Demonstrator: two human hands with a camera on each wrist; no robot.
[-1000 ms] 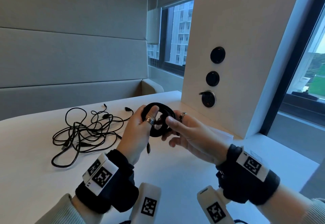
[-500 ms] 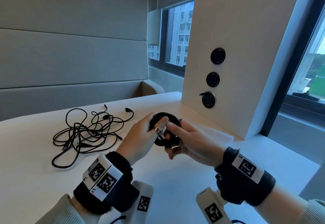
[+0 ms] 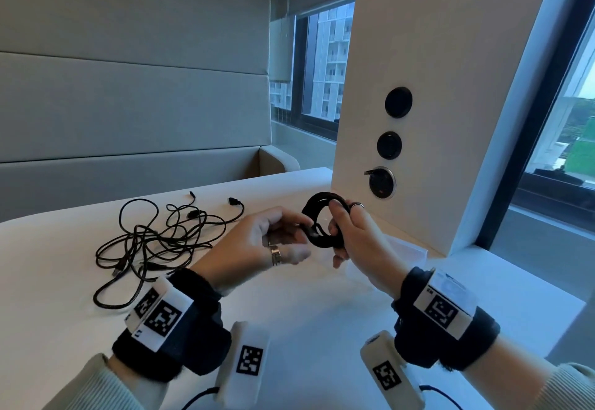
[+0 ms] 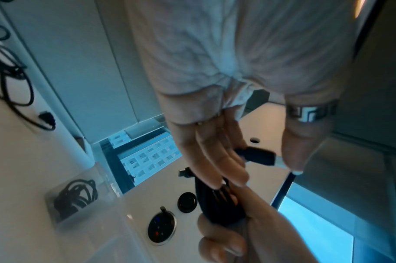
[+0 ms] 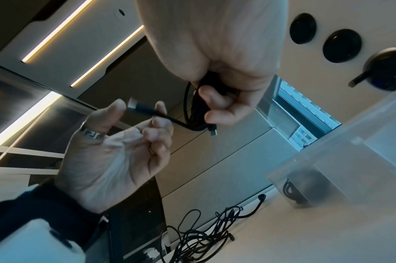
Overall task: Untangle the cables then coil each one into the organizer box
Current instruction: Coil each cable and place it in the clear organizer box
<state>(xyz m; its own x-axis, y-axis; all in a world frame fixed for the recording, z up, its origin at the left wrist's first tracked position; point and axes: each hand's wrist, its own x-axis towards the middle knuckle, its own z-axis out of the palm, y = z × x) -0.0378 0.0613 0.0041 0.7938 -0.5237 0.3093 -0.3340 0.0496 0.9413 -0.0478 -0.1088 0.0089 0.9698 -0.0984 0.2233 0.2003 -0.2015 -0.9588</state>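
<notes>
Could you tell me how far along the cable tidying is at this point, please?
Done: one coiled cable already lies in the clear organizer box. In hand: the right hand grips a black coil above the table, while the left hand pinches its loose plug end. Left: the tangled pile on the table is not yet sorted or coiled.

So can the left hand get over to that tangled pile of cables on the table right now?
Probably yes: the tangled pile lies uncovered beside the left hand, nothing between them, but its fingers pinch the coiled cable's plug and must release first.
</notes>
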